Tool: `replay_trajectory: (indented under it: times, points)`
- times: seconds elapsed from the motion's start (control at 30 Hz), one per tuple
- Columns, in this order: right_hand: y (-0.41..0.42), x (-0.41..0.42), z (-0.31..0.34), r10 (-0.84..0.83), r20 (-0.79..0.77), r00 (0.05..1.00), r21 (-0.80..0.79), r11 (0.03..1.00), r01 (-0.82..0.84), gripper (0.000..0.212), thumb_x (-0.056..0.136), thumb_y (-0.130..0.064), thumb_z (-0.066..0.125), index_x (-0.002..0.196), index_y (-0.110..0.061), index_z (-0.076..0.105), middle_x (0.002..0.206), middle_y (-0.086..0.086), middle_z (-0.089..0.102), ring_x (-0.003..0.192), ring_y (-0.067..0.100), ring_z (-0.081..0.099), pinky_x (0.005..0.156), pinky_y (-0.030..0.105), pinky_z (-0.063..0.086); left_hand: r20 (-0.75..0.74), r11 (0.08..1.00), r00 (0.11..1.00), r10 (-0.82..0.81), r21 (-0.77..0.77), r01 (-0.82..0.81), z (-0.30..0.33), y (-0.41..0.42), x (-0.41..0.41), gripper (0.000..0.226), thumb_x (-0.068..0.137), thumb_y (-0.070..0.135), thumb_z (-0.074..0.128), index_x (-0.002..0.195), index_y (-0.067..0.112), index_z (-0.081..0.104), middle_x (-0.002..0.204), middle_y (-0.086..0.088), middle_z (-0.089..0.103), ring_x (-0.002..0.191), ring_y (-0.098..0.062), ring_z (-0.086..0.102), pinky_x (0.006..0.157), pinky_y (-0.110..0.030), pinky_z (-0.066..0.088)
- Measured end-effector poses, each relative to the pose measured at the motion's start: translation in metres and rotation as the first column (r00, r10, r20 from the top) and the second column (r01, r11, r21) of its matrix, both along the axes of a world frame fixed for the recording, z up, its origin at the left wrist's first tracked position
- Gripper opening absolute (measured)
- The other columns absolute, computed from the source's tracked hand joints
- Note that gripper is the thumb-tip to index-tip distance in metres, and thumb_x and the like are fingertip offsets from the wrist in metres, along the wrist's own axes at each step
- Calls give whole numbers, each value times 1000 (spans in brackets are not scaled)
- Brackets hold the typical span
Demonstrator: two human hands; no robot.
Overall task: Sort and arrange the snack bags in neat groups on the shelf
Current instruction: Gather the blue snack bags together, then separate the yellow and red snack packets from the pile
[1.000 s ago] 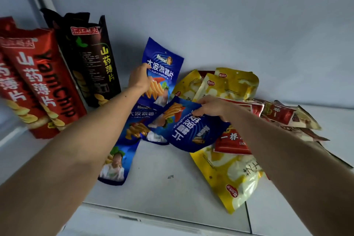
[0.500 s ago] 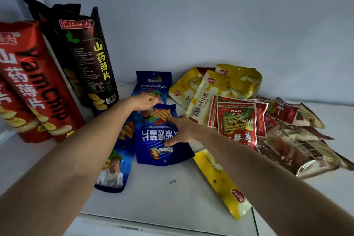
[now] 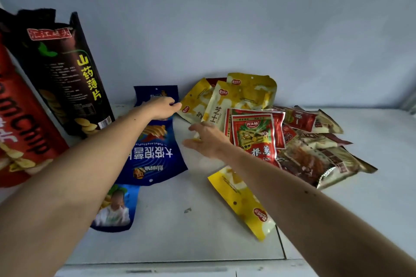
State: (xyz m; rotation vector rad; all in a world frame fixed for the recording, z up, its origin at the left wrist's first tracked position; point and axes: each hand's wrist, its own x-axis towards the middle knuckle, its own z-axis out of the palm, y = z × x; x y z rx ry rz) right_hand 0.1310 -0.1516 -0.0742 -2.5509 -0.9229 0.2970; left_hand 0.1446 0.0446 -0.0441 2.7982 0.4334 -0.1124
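While the tall red foil chip bag (image 3: 20, 123) and tall black foil chip bag (image 3: 65, 74) lean at the frame's left, your left hand (image 3: 163, 108) rests with fingers extended on the flat blue foil crisp bags (image 3: 155, 153) at centre. Your right hand (image 3: 206, 139), fingers spread and holding nothing, hovers just right of them, beside the yellow pouches (image 3: 238, 96) and red sachets (image 3: 256, 135) heaped centre-right on the white shelf (image 3: 180, 231).

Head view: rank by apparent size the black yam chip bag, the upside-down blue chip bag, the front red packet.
1. black yam chip bag, largest.
2. upside-down blue chip bag, though the left arm hides part of it.
3. front red packet, smallest.
The black bag stands upright and the others lie flat, so true sizes are unsure.
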Motion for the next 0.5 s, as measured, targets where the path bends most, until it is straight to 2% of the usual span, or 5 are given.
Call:
replay_trajectory:
  times: [0.07,0.13,0.23,0.3,0.5]
  points:
    - [-31,16,8,-145,147,978,2,989,147,57,86,-52,63,133,-21,52,136,6,50,129,28,43,102,41,39,23,996,1000,-21,-90,23,-2,-21,9,55,99,53,35,136,15,51,141,-11,50,126,-28,48,101,-40,42]
    - [-64,31,13,-235,272,933,-59,964,260,73,78,-56,68,138,-21,45,142,5,46,134,28,37,109,45,31,22,985,999,-35,-169,38,-6,-45,18,64,97,55,38,146,14,37,151,-11,39,134,-28,42,106,-40,39]
    - [-102,55,14,-227,348,910,-211,926,312,106,66,-68,72,149,-23,25,154,7,29,143,33,21,118,52,16,-9,957,999,-46,-288,41,-19,-79,29,79,96,55,43,155,13,9,160,-10,19,144,-28,28,113,-41,31]
    - [-114,67,10,-198,338,920,-263,919,294,116,61,-75,69,152,-28,14,158,6,22,145,35,14,117,58,9,-21,939,999,-41,-342,31,-27,-92,36,85,96,54,43,155,14,-2,161,-11,11,146,-29,22,115,-41,27]
    - [-123,84,15,-182,366,913,-292,909,298,121,52,-76,75,149,-27,22,149,13,27,140,35,23,118,57,8,18,847,997,78,-529,-57,-40,-105,53,83,96,50,47,154,14,1,160,-12,17,145,-30,24,115,-46,28]
